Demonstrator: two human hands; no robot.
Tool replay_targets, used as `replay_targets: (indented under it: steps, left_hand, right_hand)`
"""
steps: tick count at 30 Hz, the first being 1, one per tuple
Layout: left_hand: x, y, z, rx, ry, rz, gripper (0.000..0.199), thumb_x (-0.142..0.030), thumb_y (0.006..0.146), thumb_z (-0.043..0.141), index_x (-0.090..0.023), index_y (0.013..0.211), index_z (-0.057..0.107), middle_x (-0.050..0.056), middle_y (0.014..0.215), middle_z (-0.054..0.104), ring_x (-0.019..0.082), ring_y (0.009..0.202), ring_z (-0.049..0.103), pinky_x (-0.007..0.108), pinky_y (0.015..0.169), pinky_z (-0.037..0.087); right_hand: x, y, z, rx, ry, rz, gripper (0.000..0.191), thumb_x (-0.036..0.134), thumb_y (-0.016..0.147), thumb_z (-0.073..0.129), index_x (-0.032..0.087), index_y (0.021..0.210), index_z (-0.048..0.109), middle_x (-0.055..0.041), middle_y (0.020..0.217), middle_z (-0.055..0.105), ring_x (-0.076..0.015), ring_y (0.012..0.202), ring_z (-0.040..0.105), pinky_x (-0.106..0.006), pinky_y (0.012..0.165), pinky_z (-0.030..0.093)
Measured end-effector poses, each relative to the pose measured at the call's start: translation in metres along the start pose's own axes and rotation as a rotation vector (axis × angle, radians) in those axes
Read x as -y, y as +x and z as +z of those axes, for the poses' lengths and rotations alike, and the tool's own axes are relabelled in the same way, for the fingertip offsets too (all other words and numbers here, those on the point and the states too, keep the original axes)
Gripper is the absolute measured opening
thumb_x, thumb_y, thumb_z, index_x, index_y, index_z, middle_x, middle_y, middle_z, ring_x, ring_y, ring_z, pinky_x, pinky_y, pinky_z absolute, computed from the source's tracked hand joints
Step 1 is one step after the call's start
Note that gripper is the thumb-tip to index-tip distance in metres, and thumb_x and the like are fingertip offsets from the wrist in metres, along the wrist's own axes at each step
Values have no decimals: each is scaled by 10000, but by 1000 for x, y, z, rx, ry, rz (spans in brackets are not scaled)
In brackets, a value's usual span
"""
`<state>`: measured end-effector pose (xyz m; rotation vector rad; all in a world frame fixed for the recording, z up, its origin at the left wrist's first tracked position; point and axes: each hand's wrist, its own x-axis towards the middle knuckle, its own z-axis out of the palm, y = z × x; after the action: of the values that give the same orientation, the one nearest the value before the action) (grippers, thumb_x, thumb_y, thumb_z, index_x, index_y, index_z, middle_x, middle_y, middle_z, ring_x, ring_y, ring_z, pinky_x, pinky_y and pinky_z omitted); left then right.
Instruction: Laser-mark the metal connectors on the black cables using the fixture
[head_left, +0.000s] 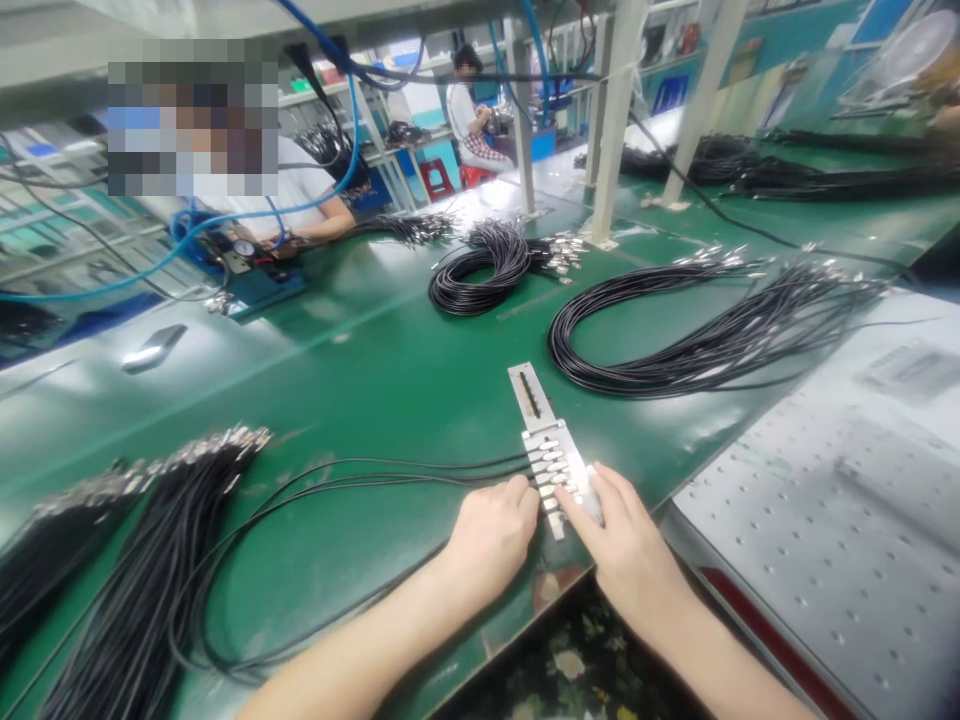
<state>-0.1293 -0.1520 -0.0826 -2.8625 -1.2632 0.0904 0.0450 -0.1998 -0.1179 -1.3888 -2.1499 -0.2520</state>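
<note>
Green table (375, 390) spreads past the right hand (626, 525), edge (526, 626) nearby. That hand grips a metal block (574, 460); left hand (496, 528) curls, maybe pinching a cable (409, 571).

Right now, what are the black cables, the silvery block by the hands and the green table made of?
The cables seem coated in rubber or plastic: smooth, slightly shiny, bending in loops. The block looks like metal, maybe aluminium: silvery-grey, with crisp edges. The table has a glossy green top that reflects light, maybe a mat or paint.
</note>
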Motion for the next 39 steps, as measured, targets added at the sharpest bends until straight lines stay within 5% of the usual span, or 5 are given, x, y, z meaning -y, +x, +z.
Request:
replay_targets:
  steps: [16, 22, 28, 34, 39]
  left_hand:
    - [-7, 6, 9, -63, 18, 79, 209, 11, 728, 360, -159, 792, 464, 41, 731, 495, 178, 586, 488, 274, 493, 428]
    - [-15, 13, -26, -114, 28, 99, 143, -41, 784, 390, -171, 776, 446, 26, 724, 482, 165, 584, 458, 271, 515, 401]
    - [18, 0, -57, -53, -85, 138, 163, -54, 843, 343, -176, 775, 427, 10, 713, 486, 154, 595, 430, 266, 542, 359]
    - [17, -11, -43, -94, -226, 158, 133, -118, 880, 355, -179, 790, 431, 3, 709, 487, 144, 613, 420, 258, 563, 334]
    - [6, -15, -35, -126, -218, 142, 116, -140, 883, 373, -181, 818, 461, 9, 746, 501, 151, 661, 443, 263, 591, 347]
  right_hand:
    - [-2, -1, 3, -29, 16, -53, 410, -8, 807, 372, 71, 1157, 569, -240, 1090, 521, -361, 1178, 399, -497, 809, 521]
    - [-1, -2, 10, -99, 212, -27, 571, -32, 796, 315, 74, 1356, 346, -160, 1108, 586, -254, 1122, 490, -447, 902, 504]
    - [-9, 1, 3, -85, 524, 211, 581, 26, 834, 312, 220, 1381, 315, -85, 1208, 550, -199, 1143, 493, -405, 959, 458]
    - [-20, 24, -21, 234, 954, 611, 334, 360, 871, 450, 225, 1154, 565, -43, 1009, 666, -187, 935, 616, -305, 808, 507]
    - [-12, 47, -36, 461, 951, 529, 285, 373, 855, 467, 182, 674, 576, 17, 628, 599, -124, 612, 560, -225, 580, 434]
